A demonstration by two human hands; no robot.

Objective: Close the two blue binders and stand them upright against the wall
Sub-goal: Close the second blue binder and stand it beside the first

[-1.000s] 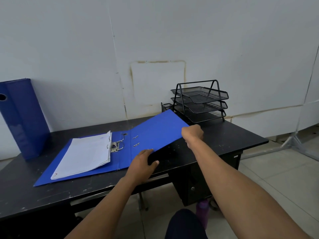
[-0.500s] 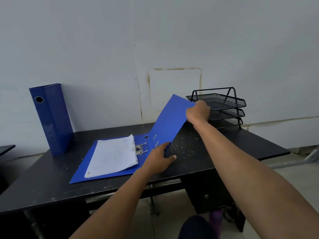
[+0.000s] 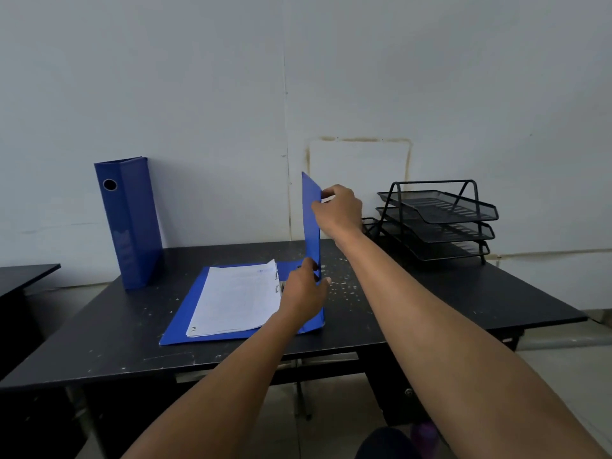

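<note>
One blue binder (image 3: 130, 223) stands shut and upright against the white wall at the back left of the black desk (image 3: 430, 303). A second blue binder (image 3: 180, 318) lies open in the middle of the desk with a stack of white paper (image 3: 236, 298) on its rings. Its right cover (image 3: 311, 220) is raised almost vertical. My right hand (image 3: 339, 210) pinches the top edge of that cover. My left hand (image 3: 303, 289) grips the binder at the spine, near the cover's lower end, hiding most of the ring mechanism.
A black three-tier mesh letter tray (image 3: 437, 223) stands at the back right of the desk, close to my right hand. Another dark desk's corner (image 3: 23, 273) shows at the far left. Tiled floor lies below the front edge.
My right hand has swung the binder's right cover up from a low slant to nearly vertical. My left hand stayed at the spine. The camera view shifted left, bringing the upright binder further in.
</note>
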